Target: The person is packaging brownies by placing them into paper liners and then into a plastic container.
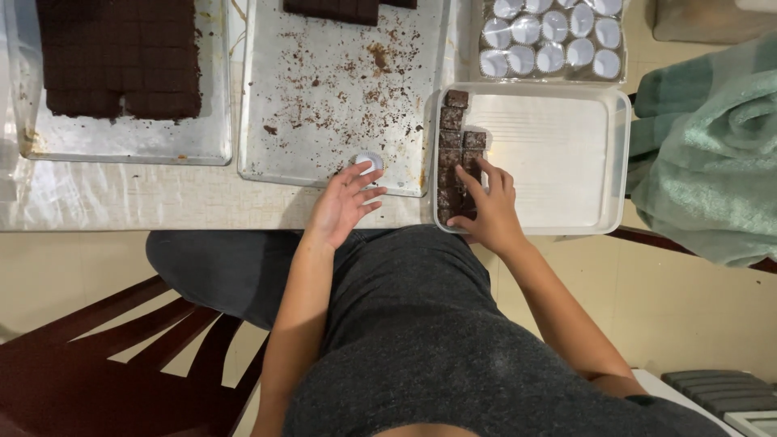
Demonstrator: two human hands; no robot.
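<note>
At 6 o'clock of the worktop [162, 198] we sit with both hands out. Left hand [344, 202]: fingers spread, fingertips touching 1 white paper cup [368, 160] on the crumb-strewn middle tray [340, 97]; no closed grip on it. Right hand [488, 206]: fingers loosely curved, tips on the brown squares [452, 129] inside the white container [566, 146] at 3 o'clock; whether it pinches one we cannot tell.

Progress, our read: early. Container holds 1 column plus a short 2nd along its left wall; rest bare. Middle tray nearly cleared, only a strip [336, 8] at 12 o'clock. Tray at 10 o'clock [121, 137] carries a big cut slab [121, 53], untouched.

Packages: clear pack of white paper cups [550, 36] at 1 o'clock, rows visible. No readable labels. Green towel [712, 162] far at 3 o'clock.
</note>
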